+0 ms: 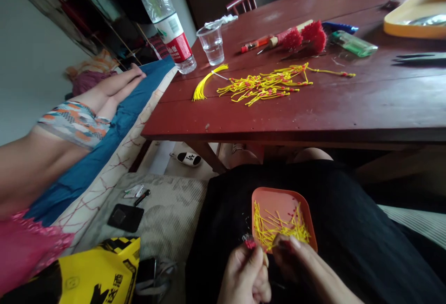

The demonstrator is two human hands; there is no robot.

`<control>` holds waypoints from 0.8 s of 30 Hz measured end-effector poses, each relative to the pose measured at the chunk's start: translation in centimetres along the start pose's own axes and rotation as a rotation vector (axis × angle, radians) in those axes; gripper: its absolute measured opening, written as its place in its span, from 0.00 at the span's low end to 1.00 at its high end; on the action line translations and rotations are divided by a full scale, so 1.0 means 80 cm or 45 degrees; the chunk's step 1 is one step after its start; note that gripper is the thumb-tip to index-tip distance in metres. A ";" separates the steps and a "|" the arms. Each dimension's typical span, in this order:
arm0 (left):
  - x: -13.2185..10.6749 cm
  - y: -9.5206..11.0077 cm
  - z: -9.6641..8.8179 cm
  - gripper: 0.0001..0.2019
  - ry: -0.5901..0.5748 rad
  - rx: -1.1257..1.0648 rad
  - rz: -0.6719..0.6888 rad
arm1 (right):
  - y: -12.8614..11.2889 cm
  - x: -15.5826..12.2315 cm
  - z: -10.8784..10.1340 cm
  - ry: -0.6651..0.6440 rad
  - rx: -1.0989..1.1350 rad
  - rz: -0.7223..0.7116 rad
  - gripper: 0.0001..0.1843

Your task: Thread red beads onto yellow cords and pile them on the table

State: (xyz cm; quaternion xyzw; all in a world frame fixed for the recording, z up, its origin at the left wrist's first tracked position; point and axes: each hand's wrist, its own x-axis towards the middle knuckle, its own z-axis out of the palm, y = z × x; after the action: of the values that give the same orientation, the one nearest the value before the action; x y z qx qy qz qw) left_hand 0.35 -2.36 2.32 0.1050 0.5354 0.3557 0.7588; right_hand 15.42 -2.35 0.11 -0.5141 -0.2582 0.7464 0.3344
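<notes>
My left hand is closed, thumb against fingers, on a small red piece with fine pale strands sticking out of it. Close beside it, my right hand pinches at the near edge of an orange tray. A thin yellow cord shows between the two hands and runs to the right fingertips, which are partly dark and blurred. Inside the tray lie many short yellow cords and a few tiny red bits. The tray rests on my lap, on dark cloth.
On the red table lie knotted yellow cords, a yellow tassel, red bristly pieces, a green lighter and black pointed tips. A plastic cup and bottle stand at left. A person lies on the bed.
</notes>
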 end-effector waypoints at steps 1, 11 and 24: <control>-0.001 0.000 0.000 0.22 0.010 -0.019 -0.011 | 0.004 0.002 0.003 -0.011 -0.024 -0.056 0.20; 0.002 -0.003 -0.003 0.21 0.006 -0.226 -0.106 | 0.036 0.020 0.016 0.184 -0.129 -0.202 0.20; 0.003 -0.006 -0.002 0.21 0.037 -0.264 -0.124 | 0.027 0.022 0.014 0.152 -0.232 -0.120 0.34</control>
State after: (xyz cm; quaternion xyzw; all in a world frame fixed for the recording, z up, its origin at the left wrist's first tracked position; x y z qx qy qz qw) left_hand 0.49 -2.62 1.85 -0.0053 0.5111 0.3735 0.7741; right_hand 13.45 -2.49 -2.14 -0.5731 -0.3284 0.6716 0.3358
